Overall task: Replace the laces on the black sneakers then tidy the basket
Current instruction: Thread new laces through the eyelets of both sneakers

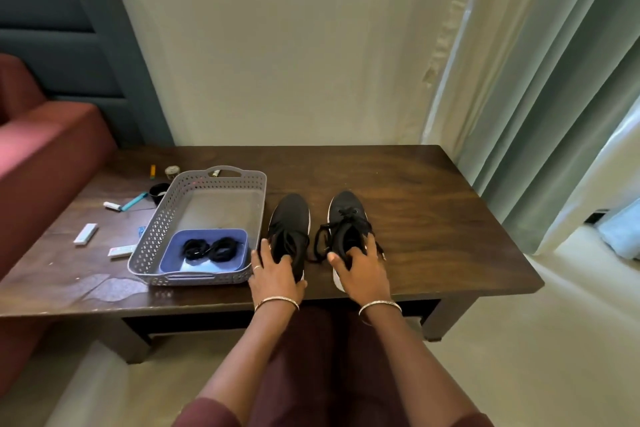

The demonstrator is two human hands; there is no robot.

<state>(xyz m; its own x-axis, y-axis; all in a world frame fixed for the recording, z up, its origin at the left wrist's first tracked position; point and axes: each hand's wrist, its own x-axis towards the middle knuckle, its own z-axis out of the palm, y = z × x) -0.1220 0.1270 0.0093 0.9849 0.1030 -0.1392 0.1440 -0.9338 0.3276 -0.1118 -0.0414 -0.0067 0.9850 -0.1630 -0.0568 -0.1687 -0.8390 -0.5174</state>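
You are at the very start: both black sneakers stand side by side, toes pointing to twelve o'clock, near the front edge of the worktop (433,191), and both appear to have their old laces in. Your left hand (273,269) is wrapped over the heel and collar of the left sneaker (290,218), and your right hand (362,265) grips the heel end of the right sneaker (348,218), fingers spread over the collar, whose old laces (323,239) hang loose toward nine o'clock. Just beside the left sneaker, at nine o'clock, sits the grey basket (162,218); in its near end a blue tray (173,253) holds two coiled black replacement laces (209,248). Further out at nine to ten o'clock, small items (114,206) lie scattered on the worktop outside the basket; those look like the tidying for later. The next move, as I judge it, calls for picking one shoe, steadying it with one hand, and freeing the other hand to pull the old lace out eyelet by eyelet from the top down.
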